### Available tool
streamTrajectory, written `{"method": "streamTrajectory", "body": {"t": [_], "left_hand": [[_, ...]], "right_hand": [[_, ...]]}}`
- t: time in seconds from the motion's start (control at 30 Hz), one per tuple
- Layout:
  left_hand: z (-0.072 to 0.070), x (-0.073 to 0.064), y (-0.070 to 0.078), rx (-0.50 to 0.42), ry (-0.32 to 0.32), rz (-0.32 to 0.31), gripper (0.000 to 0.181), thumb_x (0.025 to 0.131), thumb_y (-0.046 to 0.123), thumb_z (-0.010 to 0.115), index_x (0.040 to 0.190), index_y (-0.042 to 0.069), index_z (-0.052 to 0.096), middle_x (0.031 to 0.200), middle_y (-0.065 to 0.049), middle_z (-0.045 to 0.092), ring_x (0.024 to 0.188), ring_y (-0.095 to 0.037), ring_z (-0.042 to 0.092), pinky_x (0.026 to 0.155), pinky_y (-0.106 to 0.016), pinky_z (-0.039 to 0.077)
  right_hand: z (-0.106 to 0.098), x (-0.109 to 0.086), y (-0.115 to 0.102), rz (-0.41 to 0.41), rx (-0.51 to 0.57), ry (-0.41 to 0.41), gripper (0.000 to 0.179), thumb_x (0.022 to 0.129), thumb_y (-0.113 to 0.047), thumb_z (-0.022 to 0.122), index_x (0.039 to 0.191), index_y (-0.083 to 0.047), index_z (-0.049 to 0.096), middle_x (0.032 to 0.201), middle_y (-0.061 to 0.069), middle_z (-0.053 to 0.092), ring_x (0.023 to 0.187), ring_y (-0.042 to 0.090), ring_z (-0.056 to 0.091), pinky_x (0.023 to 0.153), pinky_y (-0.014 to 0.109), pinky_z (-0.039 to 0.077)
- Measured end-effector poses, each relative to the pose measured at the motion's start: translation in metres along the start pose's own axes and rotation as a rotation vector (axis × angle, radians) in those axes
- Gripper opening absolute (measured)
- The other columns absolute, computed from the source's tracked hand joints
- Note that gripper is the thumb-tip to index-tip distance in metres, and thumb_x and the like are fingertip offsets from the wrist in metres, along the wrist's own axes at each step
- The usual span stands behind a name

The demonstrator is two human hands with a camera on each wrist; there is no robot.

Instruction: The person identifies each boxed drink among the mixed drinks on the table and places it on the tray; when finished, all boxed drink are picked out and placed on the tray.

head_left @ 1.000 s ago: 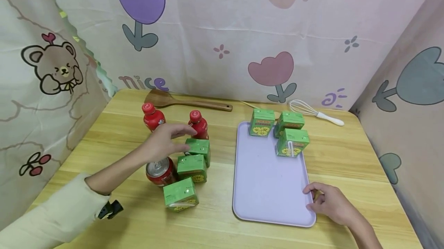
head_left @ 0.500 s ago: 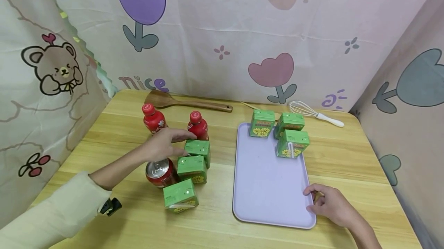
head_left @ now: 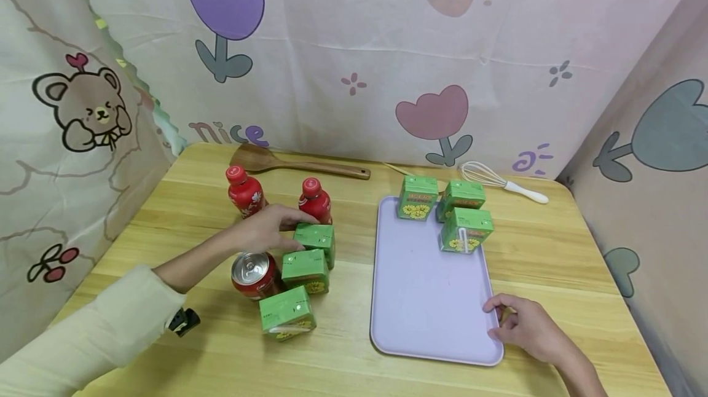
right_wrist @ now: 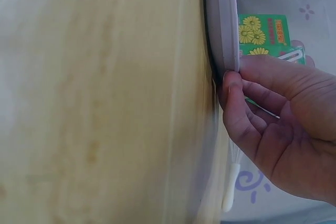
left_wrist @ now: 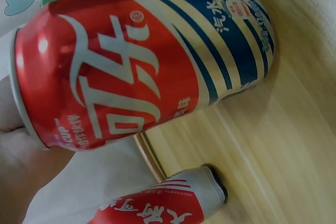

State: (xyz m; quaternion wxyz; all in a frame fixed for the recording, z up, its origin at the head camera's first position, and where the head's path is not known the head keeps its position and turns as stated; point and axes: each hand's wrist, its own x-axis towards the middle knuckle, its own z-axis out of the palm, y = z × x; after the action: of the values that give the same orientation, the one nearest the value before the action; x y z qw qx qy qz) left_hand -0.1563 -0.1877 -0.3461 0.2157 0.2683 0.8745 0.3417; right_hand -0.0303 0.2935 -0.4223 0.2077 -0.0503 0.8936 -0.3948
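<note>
My left hand (head_left: 265,229) reaches over a cola can (head_left: 255,275) and pinches the rearmost green drink carton (head_left: 316,238) of the left group, fingers at its back edge and thumb at its near-left side. In the left wrist view the can (left_wrist: 121,66) hides most of that hand. Two more green cartons, a middle one (head_left: 306,271) and a front one (head_left: 287,313), stand nearer to me. With thumb and fingers my right hand (head_left: 528,327) pinches the right rim of a lilac tray (head_left: 431,305); the right wrist view shows the grip on the tray edge (right_wrist: 223,24).
Two red bottles, left (head_left: 246,191) and right (head_left: 316,201), stand behind the left hand. Three green cartons (head_left: 417,198) sit at the tray's far end. A wooden spatula (head_left: 310,165) and a whisk (head_left: 500,180) lie along the back by the curtain (head_left: 343,28).
My left hand has moved slightly right and down, and its fingers and thumb have closed onto the rear carton. The right hand and the tray stay put.
</note>
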Motion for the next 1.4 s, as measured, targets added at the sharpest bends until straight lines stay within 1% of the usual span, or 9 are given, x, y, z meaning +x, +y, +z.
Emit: {"method": "streamTrajectory", "body": {"t": [0.13, 0.33, 0.6, 0.7, 0.83, 0.97, 1.13, 1.3, 1.4], "left_hand": [[0.001, 0.0, -0.002, 0.009, 0.014, 0.012, 0.048, 0.082, 0.014, 0.073, 0.128, 0.01, 0.059, 0.127, -0.009, 0.062, 0.121, -0.031, 0.056, 0.101, -0.048, 0.046], [0.001, -0.001, -0.003, 0.029, 0.055, 0.032, 0.045, 0.079, 0.015, 0.075, 0.122, 0.013, 0.063, 0.12, -0.004, 0.066, 0.115, -0.025, 0.059, 0.097, -0.046, 0.049], [0.001, -0.005, 0.0, -0.012, 0.089, 0.02, 0.046, 0.077, 0.017, 0.077, 0.121, 0.012, 0.064, 0.119, -0.003, 0.066, 0.112, -0.023, 0.062, 0.096, -0.043, 0.05], [0.0, -0.005, 0.004, -0.006, 0.111, 0.007, 0.048, 0.076, 0.02, 0.078, 0.122, 0.014, 0.064, 0.119, -0.002, 0.067, 0.107, -0.02, 0.064, 0.092, -0.041, 0.052], [-0.002, -0.006, 0.009, -0.021, 0.135, 0.005, 0.049, 0.076, 0.019, 0.078, 0.122, 0.014, 0.063, 0.119, -0.004, 0.067, 0.103, -0.017, 0.065, 0.088, -0.04, 0.054], [-0.003, -0.007, 0.015, -0.051, 0.161, -0.004, 0.05, 0.076, 0.018, 0.078, 0.123, 0.013, 0.063, 0.122, -0.007, 0.066, 0.107, -0.021, 0.065, 0.091, -0.042, 0.053], [-0.005, -0.008, 0.023, -0.058, 0.191, -0.018, 0.05, 0.076, 0.018, 0.078, 0.124, 0.015, 0.063, 0.12, -0.005, 0.067, 0.109, -0.023, 0.065, 0.094, -0.044, 0.051], [-0.006, -0.006, 0.031, -0.073, 0.219, -0.006, 0.05, 0.075, 0.018, 0.078, 0.123, 0.015, 0.063, 0.117, -0.004, 0.068, 0.107, -0.022, 0.065, 0.093, -0.043, 0.052], [-0.007, -0.004, 0.034, -0.084, 0.232, 0.017, 0.049, 0.075, 0.018, 0.078, 0.122, 0.015, 0.064, 0.116, -0.004, 0.069, 0.104, -0.02, 0.066, 0.091, -0.043, 0.053]], "right_hand": [[0.0, 0.0, 0.0, -0.006, 0.005, -0.001, 0.035, 0.075, -0.006, 0.076, 0.106, -0.003, 0.06, 0.087, 0.007, 0.051, 0.054, 0.003, 0.045, 0.048, 0.02, 0.041], [0.0, 0.0, 0.0, -0.007, -0.005, 0.003, 0.035, 0.075, -0.006, 0.076, 0.106, -0.004, 0.06, 0.087, 0.006, 0.052, 0.053, 0.002, 0.044, 0.047, 0.019, 0.04], [0.001, 0.0, -0.001, -0.029, 0.007, 0.001, 0.034, 0.075, -0.005, 0.076, 0.106, -0.003, 0.06, 0.086, 0.007, 0.052, 0.052, 0.002, 0.044, 0.047, 0.019, 0.04], [0.001, 0.0, 0.0, -0.032, 0.007, 0.004, 0.034, 0.075, -0.005, 0.076, 0.105, -0.003, 0.06, 0.086, 0.007, 0.052, 0.052, 0.001, 0.044, 0.047, 0.019, 0.04], [0.001, -0.001, 0.0, -0.031, 0.003, 0.007, 0.034, 0.075, -0.005, 0.076, 0.105, -0.003, 0.06, 0.086, 0.007, 0.052, 0.052, 0.001, 0.044, 0.047, 0.019, 0.04], [0.001, -0.001, 0.0, -0.027, -0.001, 0.009, 0.034, 0.075, -0.006, 0.076, 0.105, -0.003, 0.06, 0.086, 0.007, 0.052, 0.052, 0.001, 0.044, 0.047, 0.019, 0.04], [0.001, -0.001, 0.0, -0.018, -0.005, 0.012, 0.034, 0.075, -0.006, 0.076, 0.105, -0.003, 0.061, 0.086, 0.007, 0.053, 0.053, 0.002, 0.044, 0.047, 0.019, 0.04], [0.001, -0.001, 0.0, -0.015, -0.013, 0.019, 0.034, 0.074, -0.005, 0.077, 0.105, -0.003, 0.061, 0.086, 0.007, 0.053, 0.053, 0.002, 0.045, 0.047, 0.019, 0.04], [0.001, -0.001, 0.0, -0.017, -0.012, 0.021, 0.034, 0.074, -0.005, 0.077, 0.105, -0.003, 0.061, 0.086, 0.007, 0.053, 0.053, 0.002, 0.044, 0.047, 0.019, 0.04]]}}
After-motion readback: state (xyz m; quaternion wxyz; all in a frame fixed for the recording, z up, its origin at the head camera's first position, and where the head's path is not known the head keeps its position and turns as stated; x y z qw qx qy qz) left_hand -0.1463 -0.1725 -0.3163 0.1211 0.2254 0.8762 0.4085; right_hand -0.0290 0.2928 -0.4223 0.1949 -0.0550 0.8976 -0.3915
